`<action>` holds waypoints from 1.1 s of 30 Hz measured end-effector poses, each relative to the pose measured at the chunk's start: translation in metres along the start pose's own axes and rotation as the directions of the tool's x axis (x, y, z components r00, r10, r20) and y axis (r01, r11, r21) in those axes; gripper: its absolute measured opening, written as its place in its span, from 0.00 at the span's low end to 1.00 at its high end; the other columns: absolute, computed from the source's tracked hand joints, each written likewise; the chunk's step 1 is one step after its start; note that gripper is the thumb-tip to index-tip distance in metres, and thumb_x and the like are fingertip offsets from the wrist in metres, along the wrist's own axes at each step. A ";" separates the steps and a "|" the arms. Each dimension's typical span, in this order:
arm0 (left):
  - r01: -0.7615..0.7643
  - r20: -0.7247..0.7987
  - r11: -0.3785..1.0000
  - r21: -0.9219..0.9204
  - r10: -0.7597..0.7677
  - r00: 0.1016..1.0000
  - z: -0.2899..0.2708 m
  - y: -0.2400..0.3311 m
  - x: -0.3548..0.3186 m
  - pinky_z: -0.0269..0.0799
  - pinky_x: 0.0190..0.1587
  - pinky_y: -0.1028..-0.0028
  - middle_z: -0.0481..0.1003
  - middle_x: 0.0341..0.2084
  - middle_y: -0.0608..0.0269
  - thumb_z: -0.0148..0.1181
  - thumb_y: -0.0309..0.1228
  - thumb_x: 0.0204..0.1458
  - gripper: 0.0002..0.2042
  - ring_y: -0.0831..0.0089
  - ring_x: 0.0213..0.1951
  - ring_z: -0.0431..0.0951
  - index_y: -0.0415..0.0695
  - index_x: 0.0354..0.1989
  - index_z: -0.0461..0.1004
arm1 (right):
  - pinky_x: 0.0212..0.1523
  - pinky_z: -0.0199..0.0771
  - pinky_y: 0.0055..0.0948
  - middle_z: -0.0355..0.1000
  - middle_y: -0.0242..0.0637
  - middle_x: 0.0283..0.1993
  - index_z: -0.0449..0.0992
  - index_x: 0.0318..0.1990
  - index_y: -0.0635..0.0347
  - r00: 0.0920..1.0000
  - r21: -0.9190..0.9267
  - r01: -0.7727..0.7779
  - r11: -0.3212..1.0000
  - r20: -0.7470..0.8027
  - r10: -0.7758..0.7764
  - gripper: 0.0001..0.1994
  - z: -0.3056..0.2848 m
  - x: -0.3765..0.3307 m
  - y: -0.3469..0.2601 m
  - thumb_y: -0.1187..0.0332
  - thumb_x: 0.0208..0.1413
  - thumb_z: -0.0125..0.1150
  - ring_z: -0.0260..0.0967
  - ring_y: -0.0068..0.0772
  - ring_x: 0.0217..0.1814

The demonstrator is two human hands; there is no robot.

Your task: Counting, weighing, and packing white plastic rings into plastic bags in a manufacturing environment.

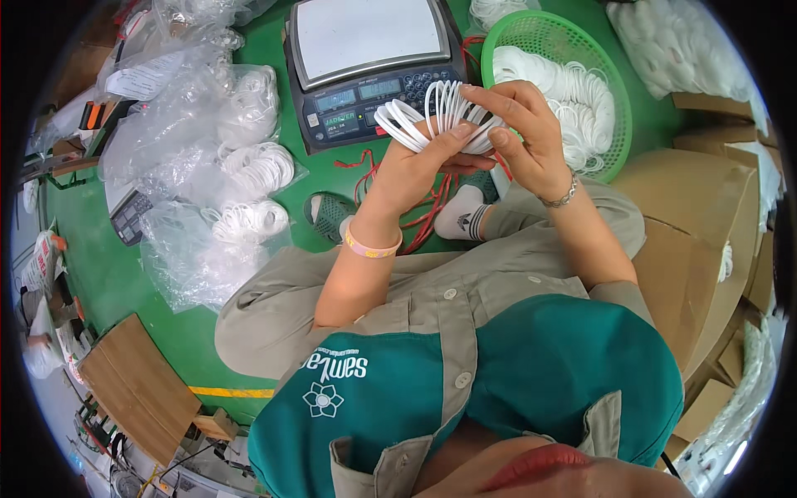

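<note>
A bundle of thin white rings (pixel 400 121) is held up in front of my body, fanned apart at the top. My left hand (pixel 422 163) is closed round the bundle's lower part, the thumb lying across it. At the bundle's right side, my right hand (pixel 530 137) has its index finger on top of the rings and its thumb close by, pinching some of them. Just beyond the bundle stands a dark digital scale (pixel 375 123) with a pale flat pan (pixel 369 37). A green perforated basket (pixel 621 124) of similar white rings (pixel 552 79) is beyond my right hand.
Clear plastic bags (pixel 178 108) with bundled white rings lie on the green floor (pixel 108 274) at left. Red cords (pixel 423 220) trail near my feet. A cardboard box (pixel 693 216) stands close on the right. Another bag of white items (pixel 681 50) sits at far right.
</note>
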State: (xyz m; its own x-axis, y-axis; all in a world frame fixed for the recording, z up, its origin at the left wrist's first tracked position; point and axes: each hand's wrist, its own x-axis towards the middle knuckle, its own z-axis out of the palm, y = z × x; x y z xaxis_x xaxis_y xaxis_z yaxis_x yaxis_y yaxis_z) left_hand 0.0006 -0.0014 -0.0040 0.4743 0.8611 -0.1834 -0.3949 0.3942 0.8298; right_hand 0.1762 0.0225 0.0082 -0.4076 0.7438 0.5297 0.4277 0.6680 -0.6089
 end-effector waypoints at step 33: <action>0.044 0.094 0.999 -0.024 -0.041 0.995 0.000 -0.004 0.001 0.73 0.35 0.77 0.73 0.32 0.59 0.44 0.35 0.56 0.13 0.70 0.33 0.77 0.36 0.37 0.69 | 0.35 0.59 0.30 0.66 0.35 0.30 0.74 0.45 0.51 0.999 -0.100 0.032 0.994 0.038 -0.029 0.17 0.001 -0.001 0.000 0.56 0.50 0.51 0.61 0.34 0.33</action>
State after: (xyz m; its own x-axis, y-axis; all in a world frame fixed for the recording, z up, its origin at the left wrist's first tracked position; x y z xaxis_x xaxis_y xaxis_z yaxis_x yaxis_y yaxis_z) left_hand 0.0020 -0.0021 -0.0072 0.5617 0.8103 -0.1673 -0.3925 0.4390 0.8082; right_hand 0.1760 0.0218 0.0070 -0.4496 0.7231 0.5243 0.4931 0.6904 -0.5294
